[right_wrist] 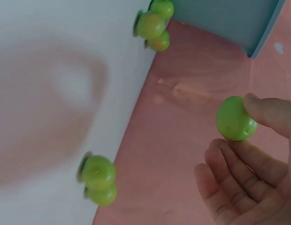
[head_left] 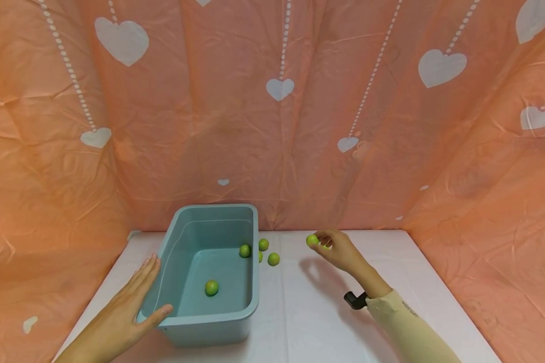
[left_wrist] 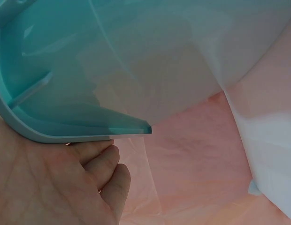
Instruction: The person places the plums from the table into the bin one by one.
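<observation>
My right hand is raised over the table's right half and pinches a small round green fruit between thumb and index finger. Its other fingers are loosely bent below the fruit in the right wrist view. My left hand lies along the left rim of a blue-grey plastic tub, with fingers straight and thumb spread over the near corner. Inside the tub sit two green fruits, one near the front and another by the right wall.
Beside the tub's right wall lie several more green fruits on the white table. Two others lie near the table's far edge, mostly hidden behind my right hand in the head view. An orange curtain with white hearts encloses the back and sides.
</observation>
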{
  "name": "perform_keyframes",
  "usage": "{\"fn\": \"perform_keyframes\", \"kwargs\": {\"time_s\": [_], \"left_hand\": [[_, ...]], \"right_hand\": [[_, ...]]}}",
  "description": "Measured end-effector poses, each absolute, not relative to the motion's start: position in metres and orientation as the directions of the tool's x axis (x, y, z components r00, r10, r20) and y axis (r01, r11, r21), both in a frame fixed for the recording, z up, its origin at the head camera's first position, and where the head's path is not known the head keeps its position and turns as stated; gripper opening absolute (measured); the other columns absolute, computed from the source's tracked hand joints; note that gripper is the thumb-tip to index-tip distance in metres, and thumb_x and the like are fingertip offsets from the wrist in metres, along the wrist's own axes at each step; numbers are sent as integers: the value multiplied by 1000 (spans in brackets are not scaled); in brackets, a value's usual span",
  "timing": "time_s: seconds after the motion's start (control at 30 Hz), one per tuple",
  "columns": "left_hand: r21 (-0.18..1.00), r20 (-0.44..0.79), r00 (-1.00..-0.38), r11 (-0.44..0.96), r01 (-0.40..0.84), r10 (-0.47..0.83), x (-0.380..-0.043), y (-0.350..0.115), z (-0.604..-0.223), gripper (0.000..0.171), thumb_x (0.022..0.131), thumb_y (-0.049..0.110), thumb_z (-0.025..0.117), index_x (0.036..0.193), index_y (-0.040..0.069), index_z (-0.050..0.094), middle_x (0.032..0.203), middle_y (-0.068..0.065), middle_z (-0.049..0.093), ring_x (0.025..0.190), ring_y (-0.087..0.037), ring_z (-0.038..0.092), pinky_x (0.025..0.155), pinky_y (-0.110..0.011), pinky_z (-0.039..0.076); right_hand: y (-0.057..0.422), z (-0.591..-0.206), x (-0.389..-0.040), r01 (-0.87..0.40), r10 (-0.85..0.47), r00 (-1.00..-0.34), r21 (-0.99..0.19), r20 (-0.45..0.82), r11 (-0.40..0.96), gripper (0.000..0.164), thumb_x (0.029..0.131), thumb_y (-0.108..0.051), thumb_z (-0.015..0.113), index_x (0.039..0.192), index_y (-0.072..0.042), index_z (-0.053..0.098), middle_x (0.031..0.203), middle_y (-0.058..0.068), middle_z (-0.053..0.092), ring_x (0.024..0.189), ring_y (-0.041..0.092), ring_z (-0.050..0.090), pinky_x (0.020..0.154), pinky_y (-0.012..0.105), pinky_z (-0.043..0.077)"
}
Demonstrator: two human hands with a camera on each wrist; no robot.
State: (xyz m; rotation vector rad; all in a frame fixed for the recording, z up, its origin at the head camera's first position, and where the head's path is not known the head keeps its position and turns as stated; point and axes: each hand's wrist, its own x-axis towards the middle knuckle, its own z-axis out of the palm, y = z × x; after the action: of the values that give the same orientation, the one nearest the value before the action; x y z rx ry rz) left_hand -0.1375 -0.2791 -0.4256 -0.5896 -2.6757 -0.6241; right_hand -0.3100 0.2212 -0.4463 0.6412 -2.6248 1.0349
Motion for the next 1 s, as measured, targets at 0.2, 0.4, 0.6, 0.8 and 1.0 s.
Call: {"fn": "perform_keyframes", "kwargs": {"time_s": [0.2, 0.4, 0.6, 0.8, 1.0], "left_hand": [[347, 395, -862, 818, 460, 318, -139, -280, -425, 100, 97, 39, 81, 170, 1, 24, 177, -18, 20, 163, -5, 0, 116, -5, -5], [350, 391, -865, 818, 457, 316, -138, -280, -424, 100, 97, 40, 80, 170, 1, 24, 177, -17, 20, 163, -5, 0, 116, -4, -5], [347, 393, -863, 818, 459, 318, -139, -280, -424, 100, 97, 40, 80, 170, 1, 24, 177, -18, 20, 163, -4, 0, 116, -4, -5], [348, 391, -864, 818, 458, 317, -139, -280, -425, 100, 97, 40, 80, 170, 1, 24, 177, -18, 20, 162, -4, -1, 116, -4, -6], [354, 384, -868, 818, 454, 315, -138, -280, -425, 100, 97, 40, 80, 170, 1, 24, 177, -18, 19, 163, -7, 0, 115, -4, -6]], "right_hand": [[205, -437, -308, -535, -347, -844, -581, 409, 614, 25, 93, -13, 85, 112, 1, 77, 99, 8, 74, 90, 27, 70, 82, 47, 61], [187, -424, -304, -582, -379, -812, -563, 445, 587, 26, 93, -15, 85, 112, 0, 76, 98, 7, 74, 92, 31, 71, 84, 48, 60], [171, -411, -299, -597, -395, -801, -552, 450, 582, 28, 94, -18, 85, 116, -2, 77, 104, 6, 75, 95, 30, 71, 88, 47, 59], [154, -399, -295, -626, -420, -779, -534, 466, 569, 30, 95, -21, 84, 119, -4, 77, 107, 5, 75, 98, 27, 71, 90, 43, 59], [137, -390, -293, -659, -454, -752, -551, 477, 513, 33, 95, -19, 85, 123, -3, 75, 111, 6, 74, 101, 25, 70, 92, 42, 60]]}}
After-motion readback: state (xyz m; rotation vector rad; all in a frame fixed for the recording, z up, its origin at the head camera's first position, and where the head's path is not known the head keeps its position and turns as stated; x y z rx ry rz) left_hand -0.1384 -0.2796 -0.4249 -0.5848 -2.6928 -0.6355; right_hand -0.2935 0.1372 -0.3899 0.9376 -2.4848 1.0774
